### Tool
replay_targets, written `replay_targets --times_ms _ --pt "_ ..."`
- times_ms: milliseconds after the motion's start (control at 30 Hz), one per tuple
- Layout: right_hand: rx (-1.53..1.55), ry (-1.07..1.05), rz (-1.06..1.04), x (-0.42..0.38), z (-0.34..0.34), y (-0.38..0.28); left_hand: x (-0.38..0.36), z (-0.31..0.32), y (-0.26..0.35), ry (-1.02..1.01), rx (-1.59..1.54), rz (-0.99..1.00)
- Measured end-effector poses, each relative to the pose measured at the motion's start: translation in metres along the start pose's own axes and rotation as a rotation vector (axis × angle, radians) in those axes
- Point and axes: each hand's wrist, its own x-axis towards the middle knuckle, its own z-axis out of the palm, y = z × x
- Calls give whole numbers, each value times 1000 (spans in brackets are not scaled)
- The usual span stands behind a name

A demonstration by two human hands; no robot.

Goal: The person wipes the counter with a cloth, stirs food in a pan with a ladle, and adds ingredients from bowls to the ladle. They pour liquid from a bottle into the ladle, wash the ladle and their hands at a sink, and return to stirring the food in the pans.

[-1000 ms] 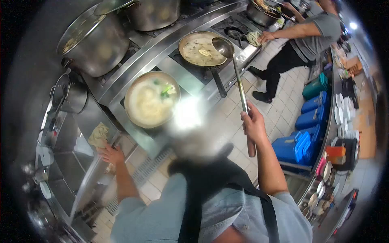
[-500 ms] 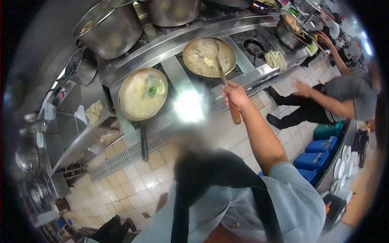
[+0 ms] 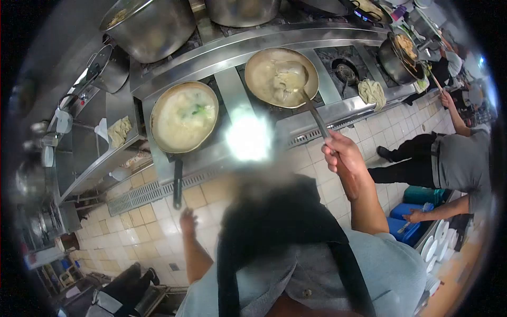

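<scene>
My right hand (image 3: 343, 150) is wrapped around the wooden handle of a long metal ladle (image 3: 316, 115). The ladle's bowl dips into creamy sauce in the right-hand frying pan (image 3: 313, 66), which sits on a burner. My left hand (image 3: 187, 221) holds nothing, its slightly blurred fingers a little apart, just below the end of the black handle (image 3: 178, 185) of the left frying pan. That left frying pan (image 3: 153, 127) contains pale sauce with some green pieces (image 3: 197, 110). A bright glare hides part of the stove front between the pans.
Large steel pots (image 3: 158, 31) stand on the rear burners. A crumpled cloth (image 3: 372, 95) lies on the stove edge near a bare burner (image 3: 344, 71). Co-workers (image 3: 462, 158) stand at right, beside blue bins (image 3: 398, 230) and stacked plates (image 3: 433, 245). A floor drain grate (image 3: 153, 195) runs below.
My right hand has shifted right with the ladle, whose bowl now sits in the sauce. My left hand has come into view near the left pan's handle. A co-worker at right has moved.
</scene>
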Motion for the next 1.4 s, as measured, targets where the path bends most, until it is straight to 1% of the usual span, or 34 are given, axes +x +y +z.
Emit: replay_targets --times_ms 33,100,167,200,233,267,300,333,367,400,433,500,533,567,633,667,700,733,767,800,833,900,933,967,1000,1033,1100,1133,1167,1200,1267,1300,1367,1400 --pt "-124 40 -45 -3 -6 -3 -10 10 14 50 -173 -184" --pt "-188 44 -54 1 -25 -12 -24 28 1 66 -153 -181" --pt "-363 88 -136 2 -36 -21 -34 45 -43 32 -314 -253" --pt "-419 109 -158 6 -43 -24 -29 46 -97 -220 416 249" --pt "-419 101 -157 12 -48 -26 -27 49 -140 -72 1061 867" --pt "-515 111 -199 20 -54 -28 -31 61 -151 -253 956 676" --pt "-611 121 -242 29 -59 -27 -42 77 -141 -389 855 466" --pt "-615 113 -238 41 -65 -24 -74 87 -139 -375 614 194" --pt "-661 106 -270 55 -70 -17 -169 108 -62 -364 578 471" --pt "-707 100 -302 64 -72 -14 -185 125 -47 -381 602 431" --pt "-709 93 -299 67 -68 -15 -179 133 -60 -401 635 373" --pt "-631 16 -161 72 -59 -17 -157 144 -69 -411 676 313" --pt "-479 -86 -51 75 -60 -19 -148 147 -72 -406 694 294" --pt "-477 -89 -48 76 -61 -22 -140 150 -72 -399 718 281" --pt "-29 -208 205 70 -63 -34 -122 150 -69 -383 767 270" --pt "75 -226 238 60 -61 -41 -112 149 -64 -377 780 265" --pt "76 -226 237 58 -66 -41 -107 149 -61 -377 782 266" --pt "170 -273 298 56 -75 -40 -105 147 -59 -260 438 67" --pt "263 -319 357 53 -79 -39 -96 146 -55 -196 214 -139" --pt "194 -275 326 42 -75 -43 -89 144 -47 -85 -19 -324" --pt "195 -270 324 31 -70 -45 -84 142 -40 -90 -17 -324" --pt "-1 -160 193 15 -63 -47 -88 134 -14 -72 -29 -374" --pt "0 -156 190 10 -63 -46 -69 123 -49 -106 69 -262" --pt "-46 -133 125 6 -63 -44 -50 112 -86 -128 166 -149" --pt "-92 -110 59 2 -62 -42 -43 107 -93 -133 207 -137" --pt "-91 -105 58 -1 -61 -42 -40 105 -93 -137 229 -132" --pt "-229 -16 -87 -5 -56 -41 -37 101 -85 -192 279 -87" --pt "-231 -13 -87 -4 -55 -39 -34 101 -77 -217 292 -70" --pt "-277 26 -151 -2 -54 -36 -31 102 -68 -242 304 -52" --pt "-324 64 -215 1 -53 -33 -23 106 -57 -257 330 18" --pt "-383 95 -236 10 -51 -30 -15 117 -12 -271 330 110" --pt "-439 126 -259 15 -50 -28 -25 124 34 -271 305 131" --pt "-486 140 -266 30 -46 -21 -49 136 128 -252 316 285" --pt "-531 154 -276 37 -44 -17 -69 142 180 -250 198 300"
